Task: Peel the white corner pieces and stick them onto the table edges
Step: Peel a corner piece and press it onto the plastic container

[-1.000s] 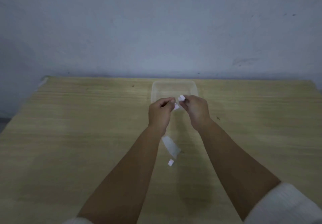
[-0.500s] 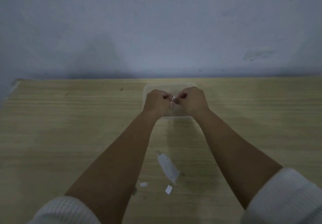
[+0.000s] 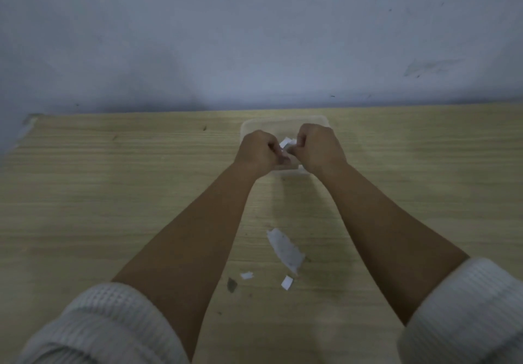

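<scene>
Both my hands are held together above a clear plastic container (image 3: 284, 122) near the far edge of the wooden table (image 3: 113, 194). My left hand (image 3: 259, 153) and my right hand (image 3: 319, 148) have curled fingers and pinch a small white corner piece (image 3: 286, 143) between them. Only a bit of the piece shows between the fingers. What lies inside the container is hidden behind my hands.
A long torn white backing strip (image 3: 284, 246) lies on the table between my forearms. Two small white scraps (image 3: 246, 275) (image 3: 287, 282) lie nearer to me. A dark mark (image 3: 231, 284) is on the wood. A grey wall (image 3: 254, 38) rises behind the table's far edge.
My hands moved away from me over the container and closed tighter round the white piece. The view tilted, so the scraps now show lower in frame.
</scene>
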